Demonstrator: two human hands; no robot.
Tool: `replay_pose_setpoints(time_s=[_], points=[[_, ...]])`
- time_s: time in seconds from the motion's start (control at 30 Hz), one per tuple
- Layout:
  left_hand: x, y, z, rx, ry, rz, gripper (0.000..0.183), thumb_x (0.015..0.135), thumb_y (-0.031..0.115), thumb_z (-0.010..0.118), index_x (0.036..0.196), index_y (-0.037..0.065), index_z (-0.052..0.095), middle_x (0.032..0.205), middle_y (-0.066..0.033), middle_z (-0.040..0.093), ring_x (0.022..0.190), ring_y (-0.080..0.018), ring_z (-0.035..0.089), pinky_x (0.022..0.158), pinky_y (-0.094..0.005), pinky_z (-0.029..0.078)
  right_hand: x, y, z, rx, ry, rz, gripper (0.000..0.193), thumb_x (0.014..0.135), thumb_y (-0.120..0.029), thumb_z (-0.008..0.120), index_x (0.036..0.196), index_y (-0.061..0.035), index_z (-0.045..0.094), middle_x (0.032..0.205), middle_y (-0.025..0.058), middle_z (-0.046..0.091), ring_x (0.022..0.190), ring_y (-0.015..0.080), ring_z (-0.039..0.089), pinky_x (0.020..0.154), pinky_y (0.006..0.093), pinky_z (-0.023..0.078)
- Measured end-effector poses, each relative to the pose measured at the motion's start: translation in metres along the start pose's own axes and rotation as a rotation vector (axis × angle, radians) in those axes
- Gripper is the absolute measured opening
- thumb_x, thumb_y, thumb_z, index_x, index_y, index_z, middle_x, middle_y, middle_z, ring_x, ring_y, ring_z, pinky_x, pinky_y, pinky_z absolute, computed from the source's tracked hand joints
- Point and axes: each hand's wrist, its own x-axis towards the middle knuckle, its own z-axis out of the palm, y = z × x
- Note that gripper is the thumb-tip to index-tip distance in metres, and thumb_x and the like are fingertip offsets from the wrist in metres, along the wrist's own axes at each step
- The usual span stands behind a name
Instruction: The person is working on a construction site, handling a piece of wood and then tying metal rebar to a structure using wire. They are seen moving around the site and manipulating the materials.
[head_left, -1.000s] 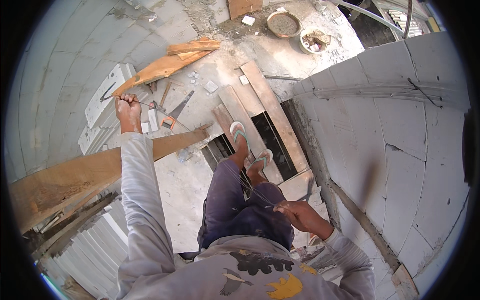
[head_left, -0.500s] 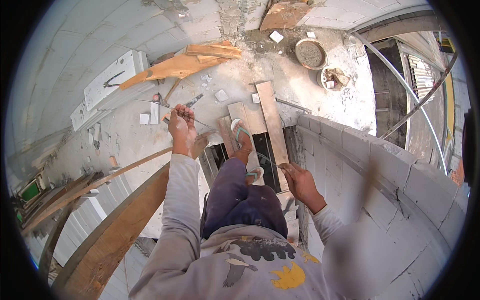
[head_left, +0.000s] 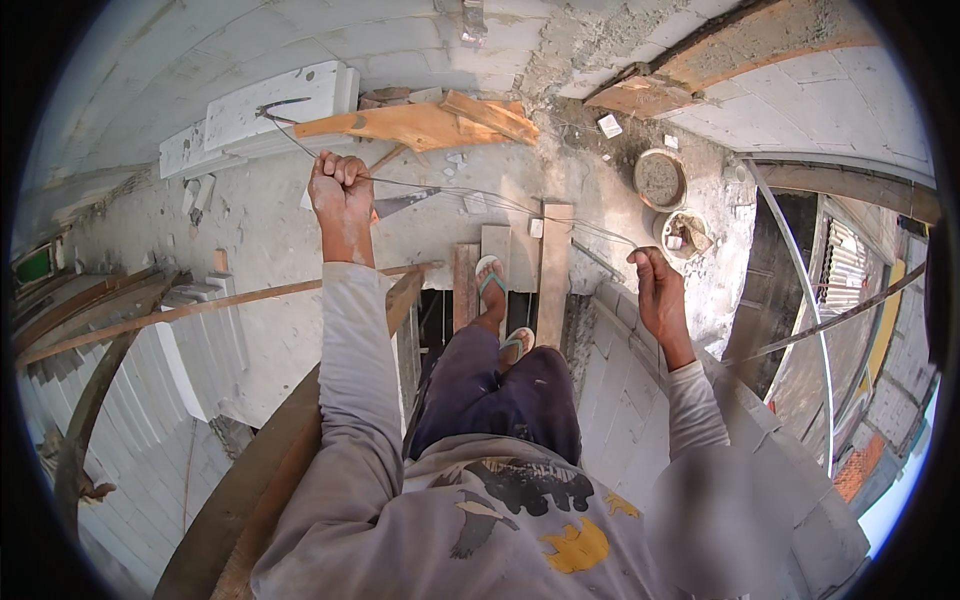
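Both hands [head_left: 342,195] [head_left: 660,298] hold wire [head_left: 520,207]; shirt [head_left: 400,545] shows printed animals [head_left: 576,546].

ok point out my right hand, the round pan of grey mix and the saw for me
right hand [head_left: 661,298]: head view, back of the hand
round pan [head_left: 664,207]: head view, near rim
saw [head_left: 406,202]: head view, middle of the blade

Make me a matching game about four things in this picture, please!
Things:
1. thin wire
2. shorts
3. sandals
4. round basin

Clues:
A. worn on the feet
B. has grey mix in it
C. runs between the left hand and the right hand
D. dark purple

Right pairs: 1-C, 2-D, 3-A, 4-B
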Motion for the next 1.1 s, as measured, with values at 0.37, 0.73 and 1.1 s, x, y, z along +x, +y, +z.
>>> replay_pose_setpoints(time_s=[0.37, 0.73, 1.1], points=[[0.025, 0.025, -0.008, 0.032, 0.221, 0.210, 0.019, 0.103, 0.014, 0.040, 0.087, 0.009, 0.048, 0.060, 0.0041, 0.032, 0.044, -0.0100, 0.023, 0.040, -0.0244, 0.027, 0.026, -0.101, -0.040, 0.434, -0.072, 0.106, 0.030, 0.107, -0.024, 0.042, 0.105, 0.0010, 0.058, 0.074, 0.0156, 0.060, 0.057, 0.0316, 0.055, 0.060, 0.0390, 0.047], [0.033, 0.085, -0.018, 0.040, 0.302, 0.351, 0.020, 0.102, 0.013, 0.041, 0.084, 0.008, 0.047, 0.061, 0.0033, 0.031, 0.047, -0.0100, 0.022, 0.041, -0.0249, 0.024, 0.068, -0.128, -0.086, 0.487, -0.619, -0.227, 0.029, 0.105, -0.025, 0.046, 0.105, 0.0003, 0.060, 0.086, 0.0182, 0.067, 0.072, 0.0382, 0.064, 0.066, 0.0426, 0.052], [0.028, 0.072, -0.006, 0.016, 0.419, 0.454, 0.016, 0.099, 0.009, 0.042, 0.084, 0.009, 0.048, 0.061, 0.0026, 0.033, 0.046, -0.0119, 0.024, 0.040, -0.0245, 0.027, 0.120, -0.069, -0.139, 0.531, -0.585, -0.307, 0.025, 0.106, -0.022, 0.050, 0.095, -0.0024, 0.062, 0.073, 0.0035, 0.060, 0.064, 0.0089, 0.054, 0.062, 0.0252, 0.043]])
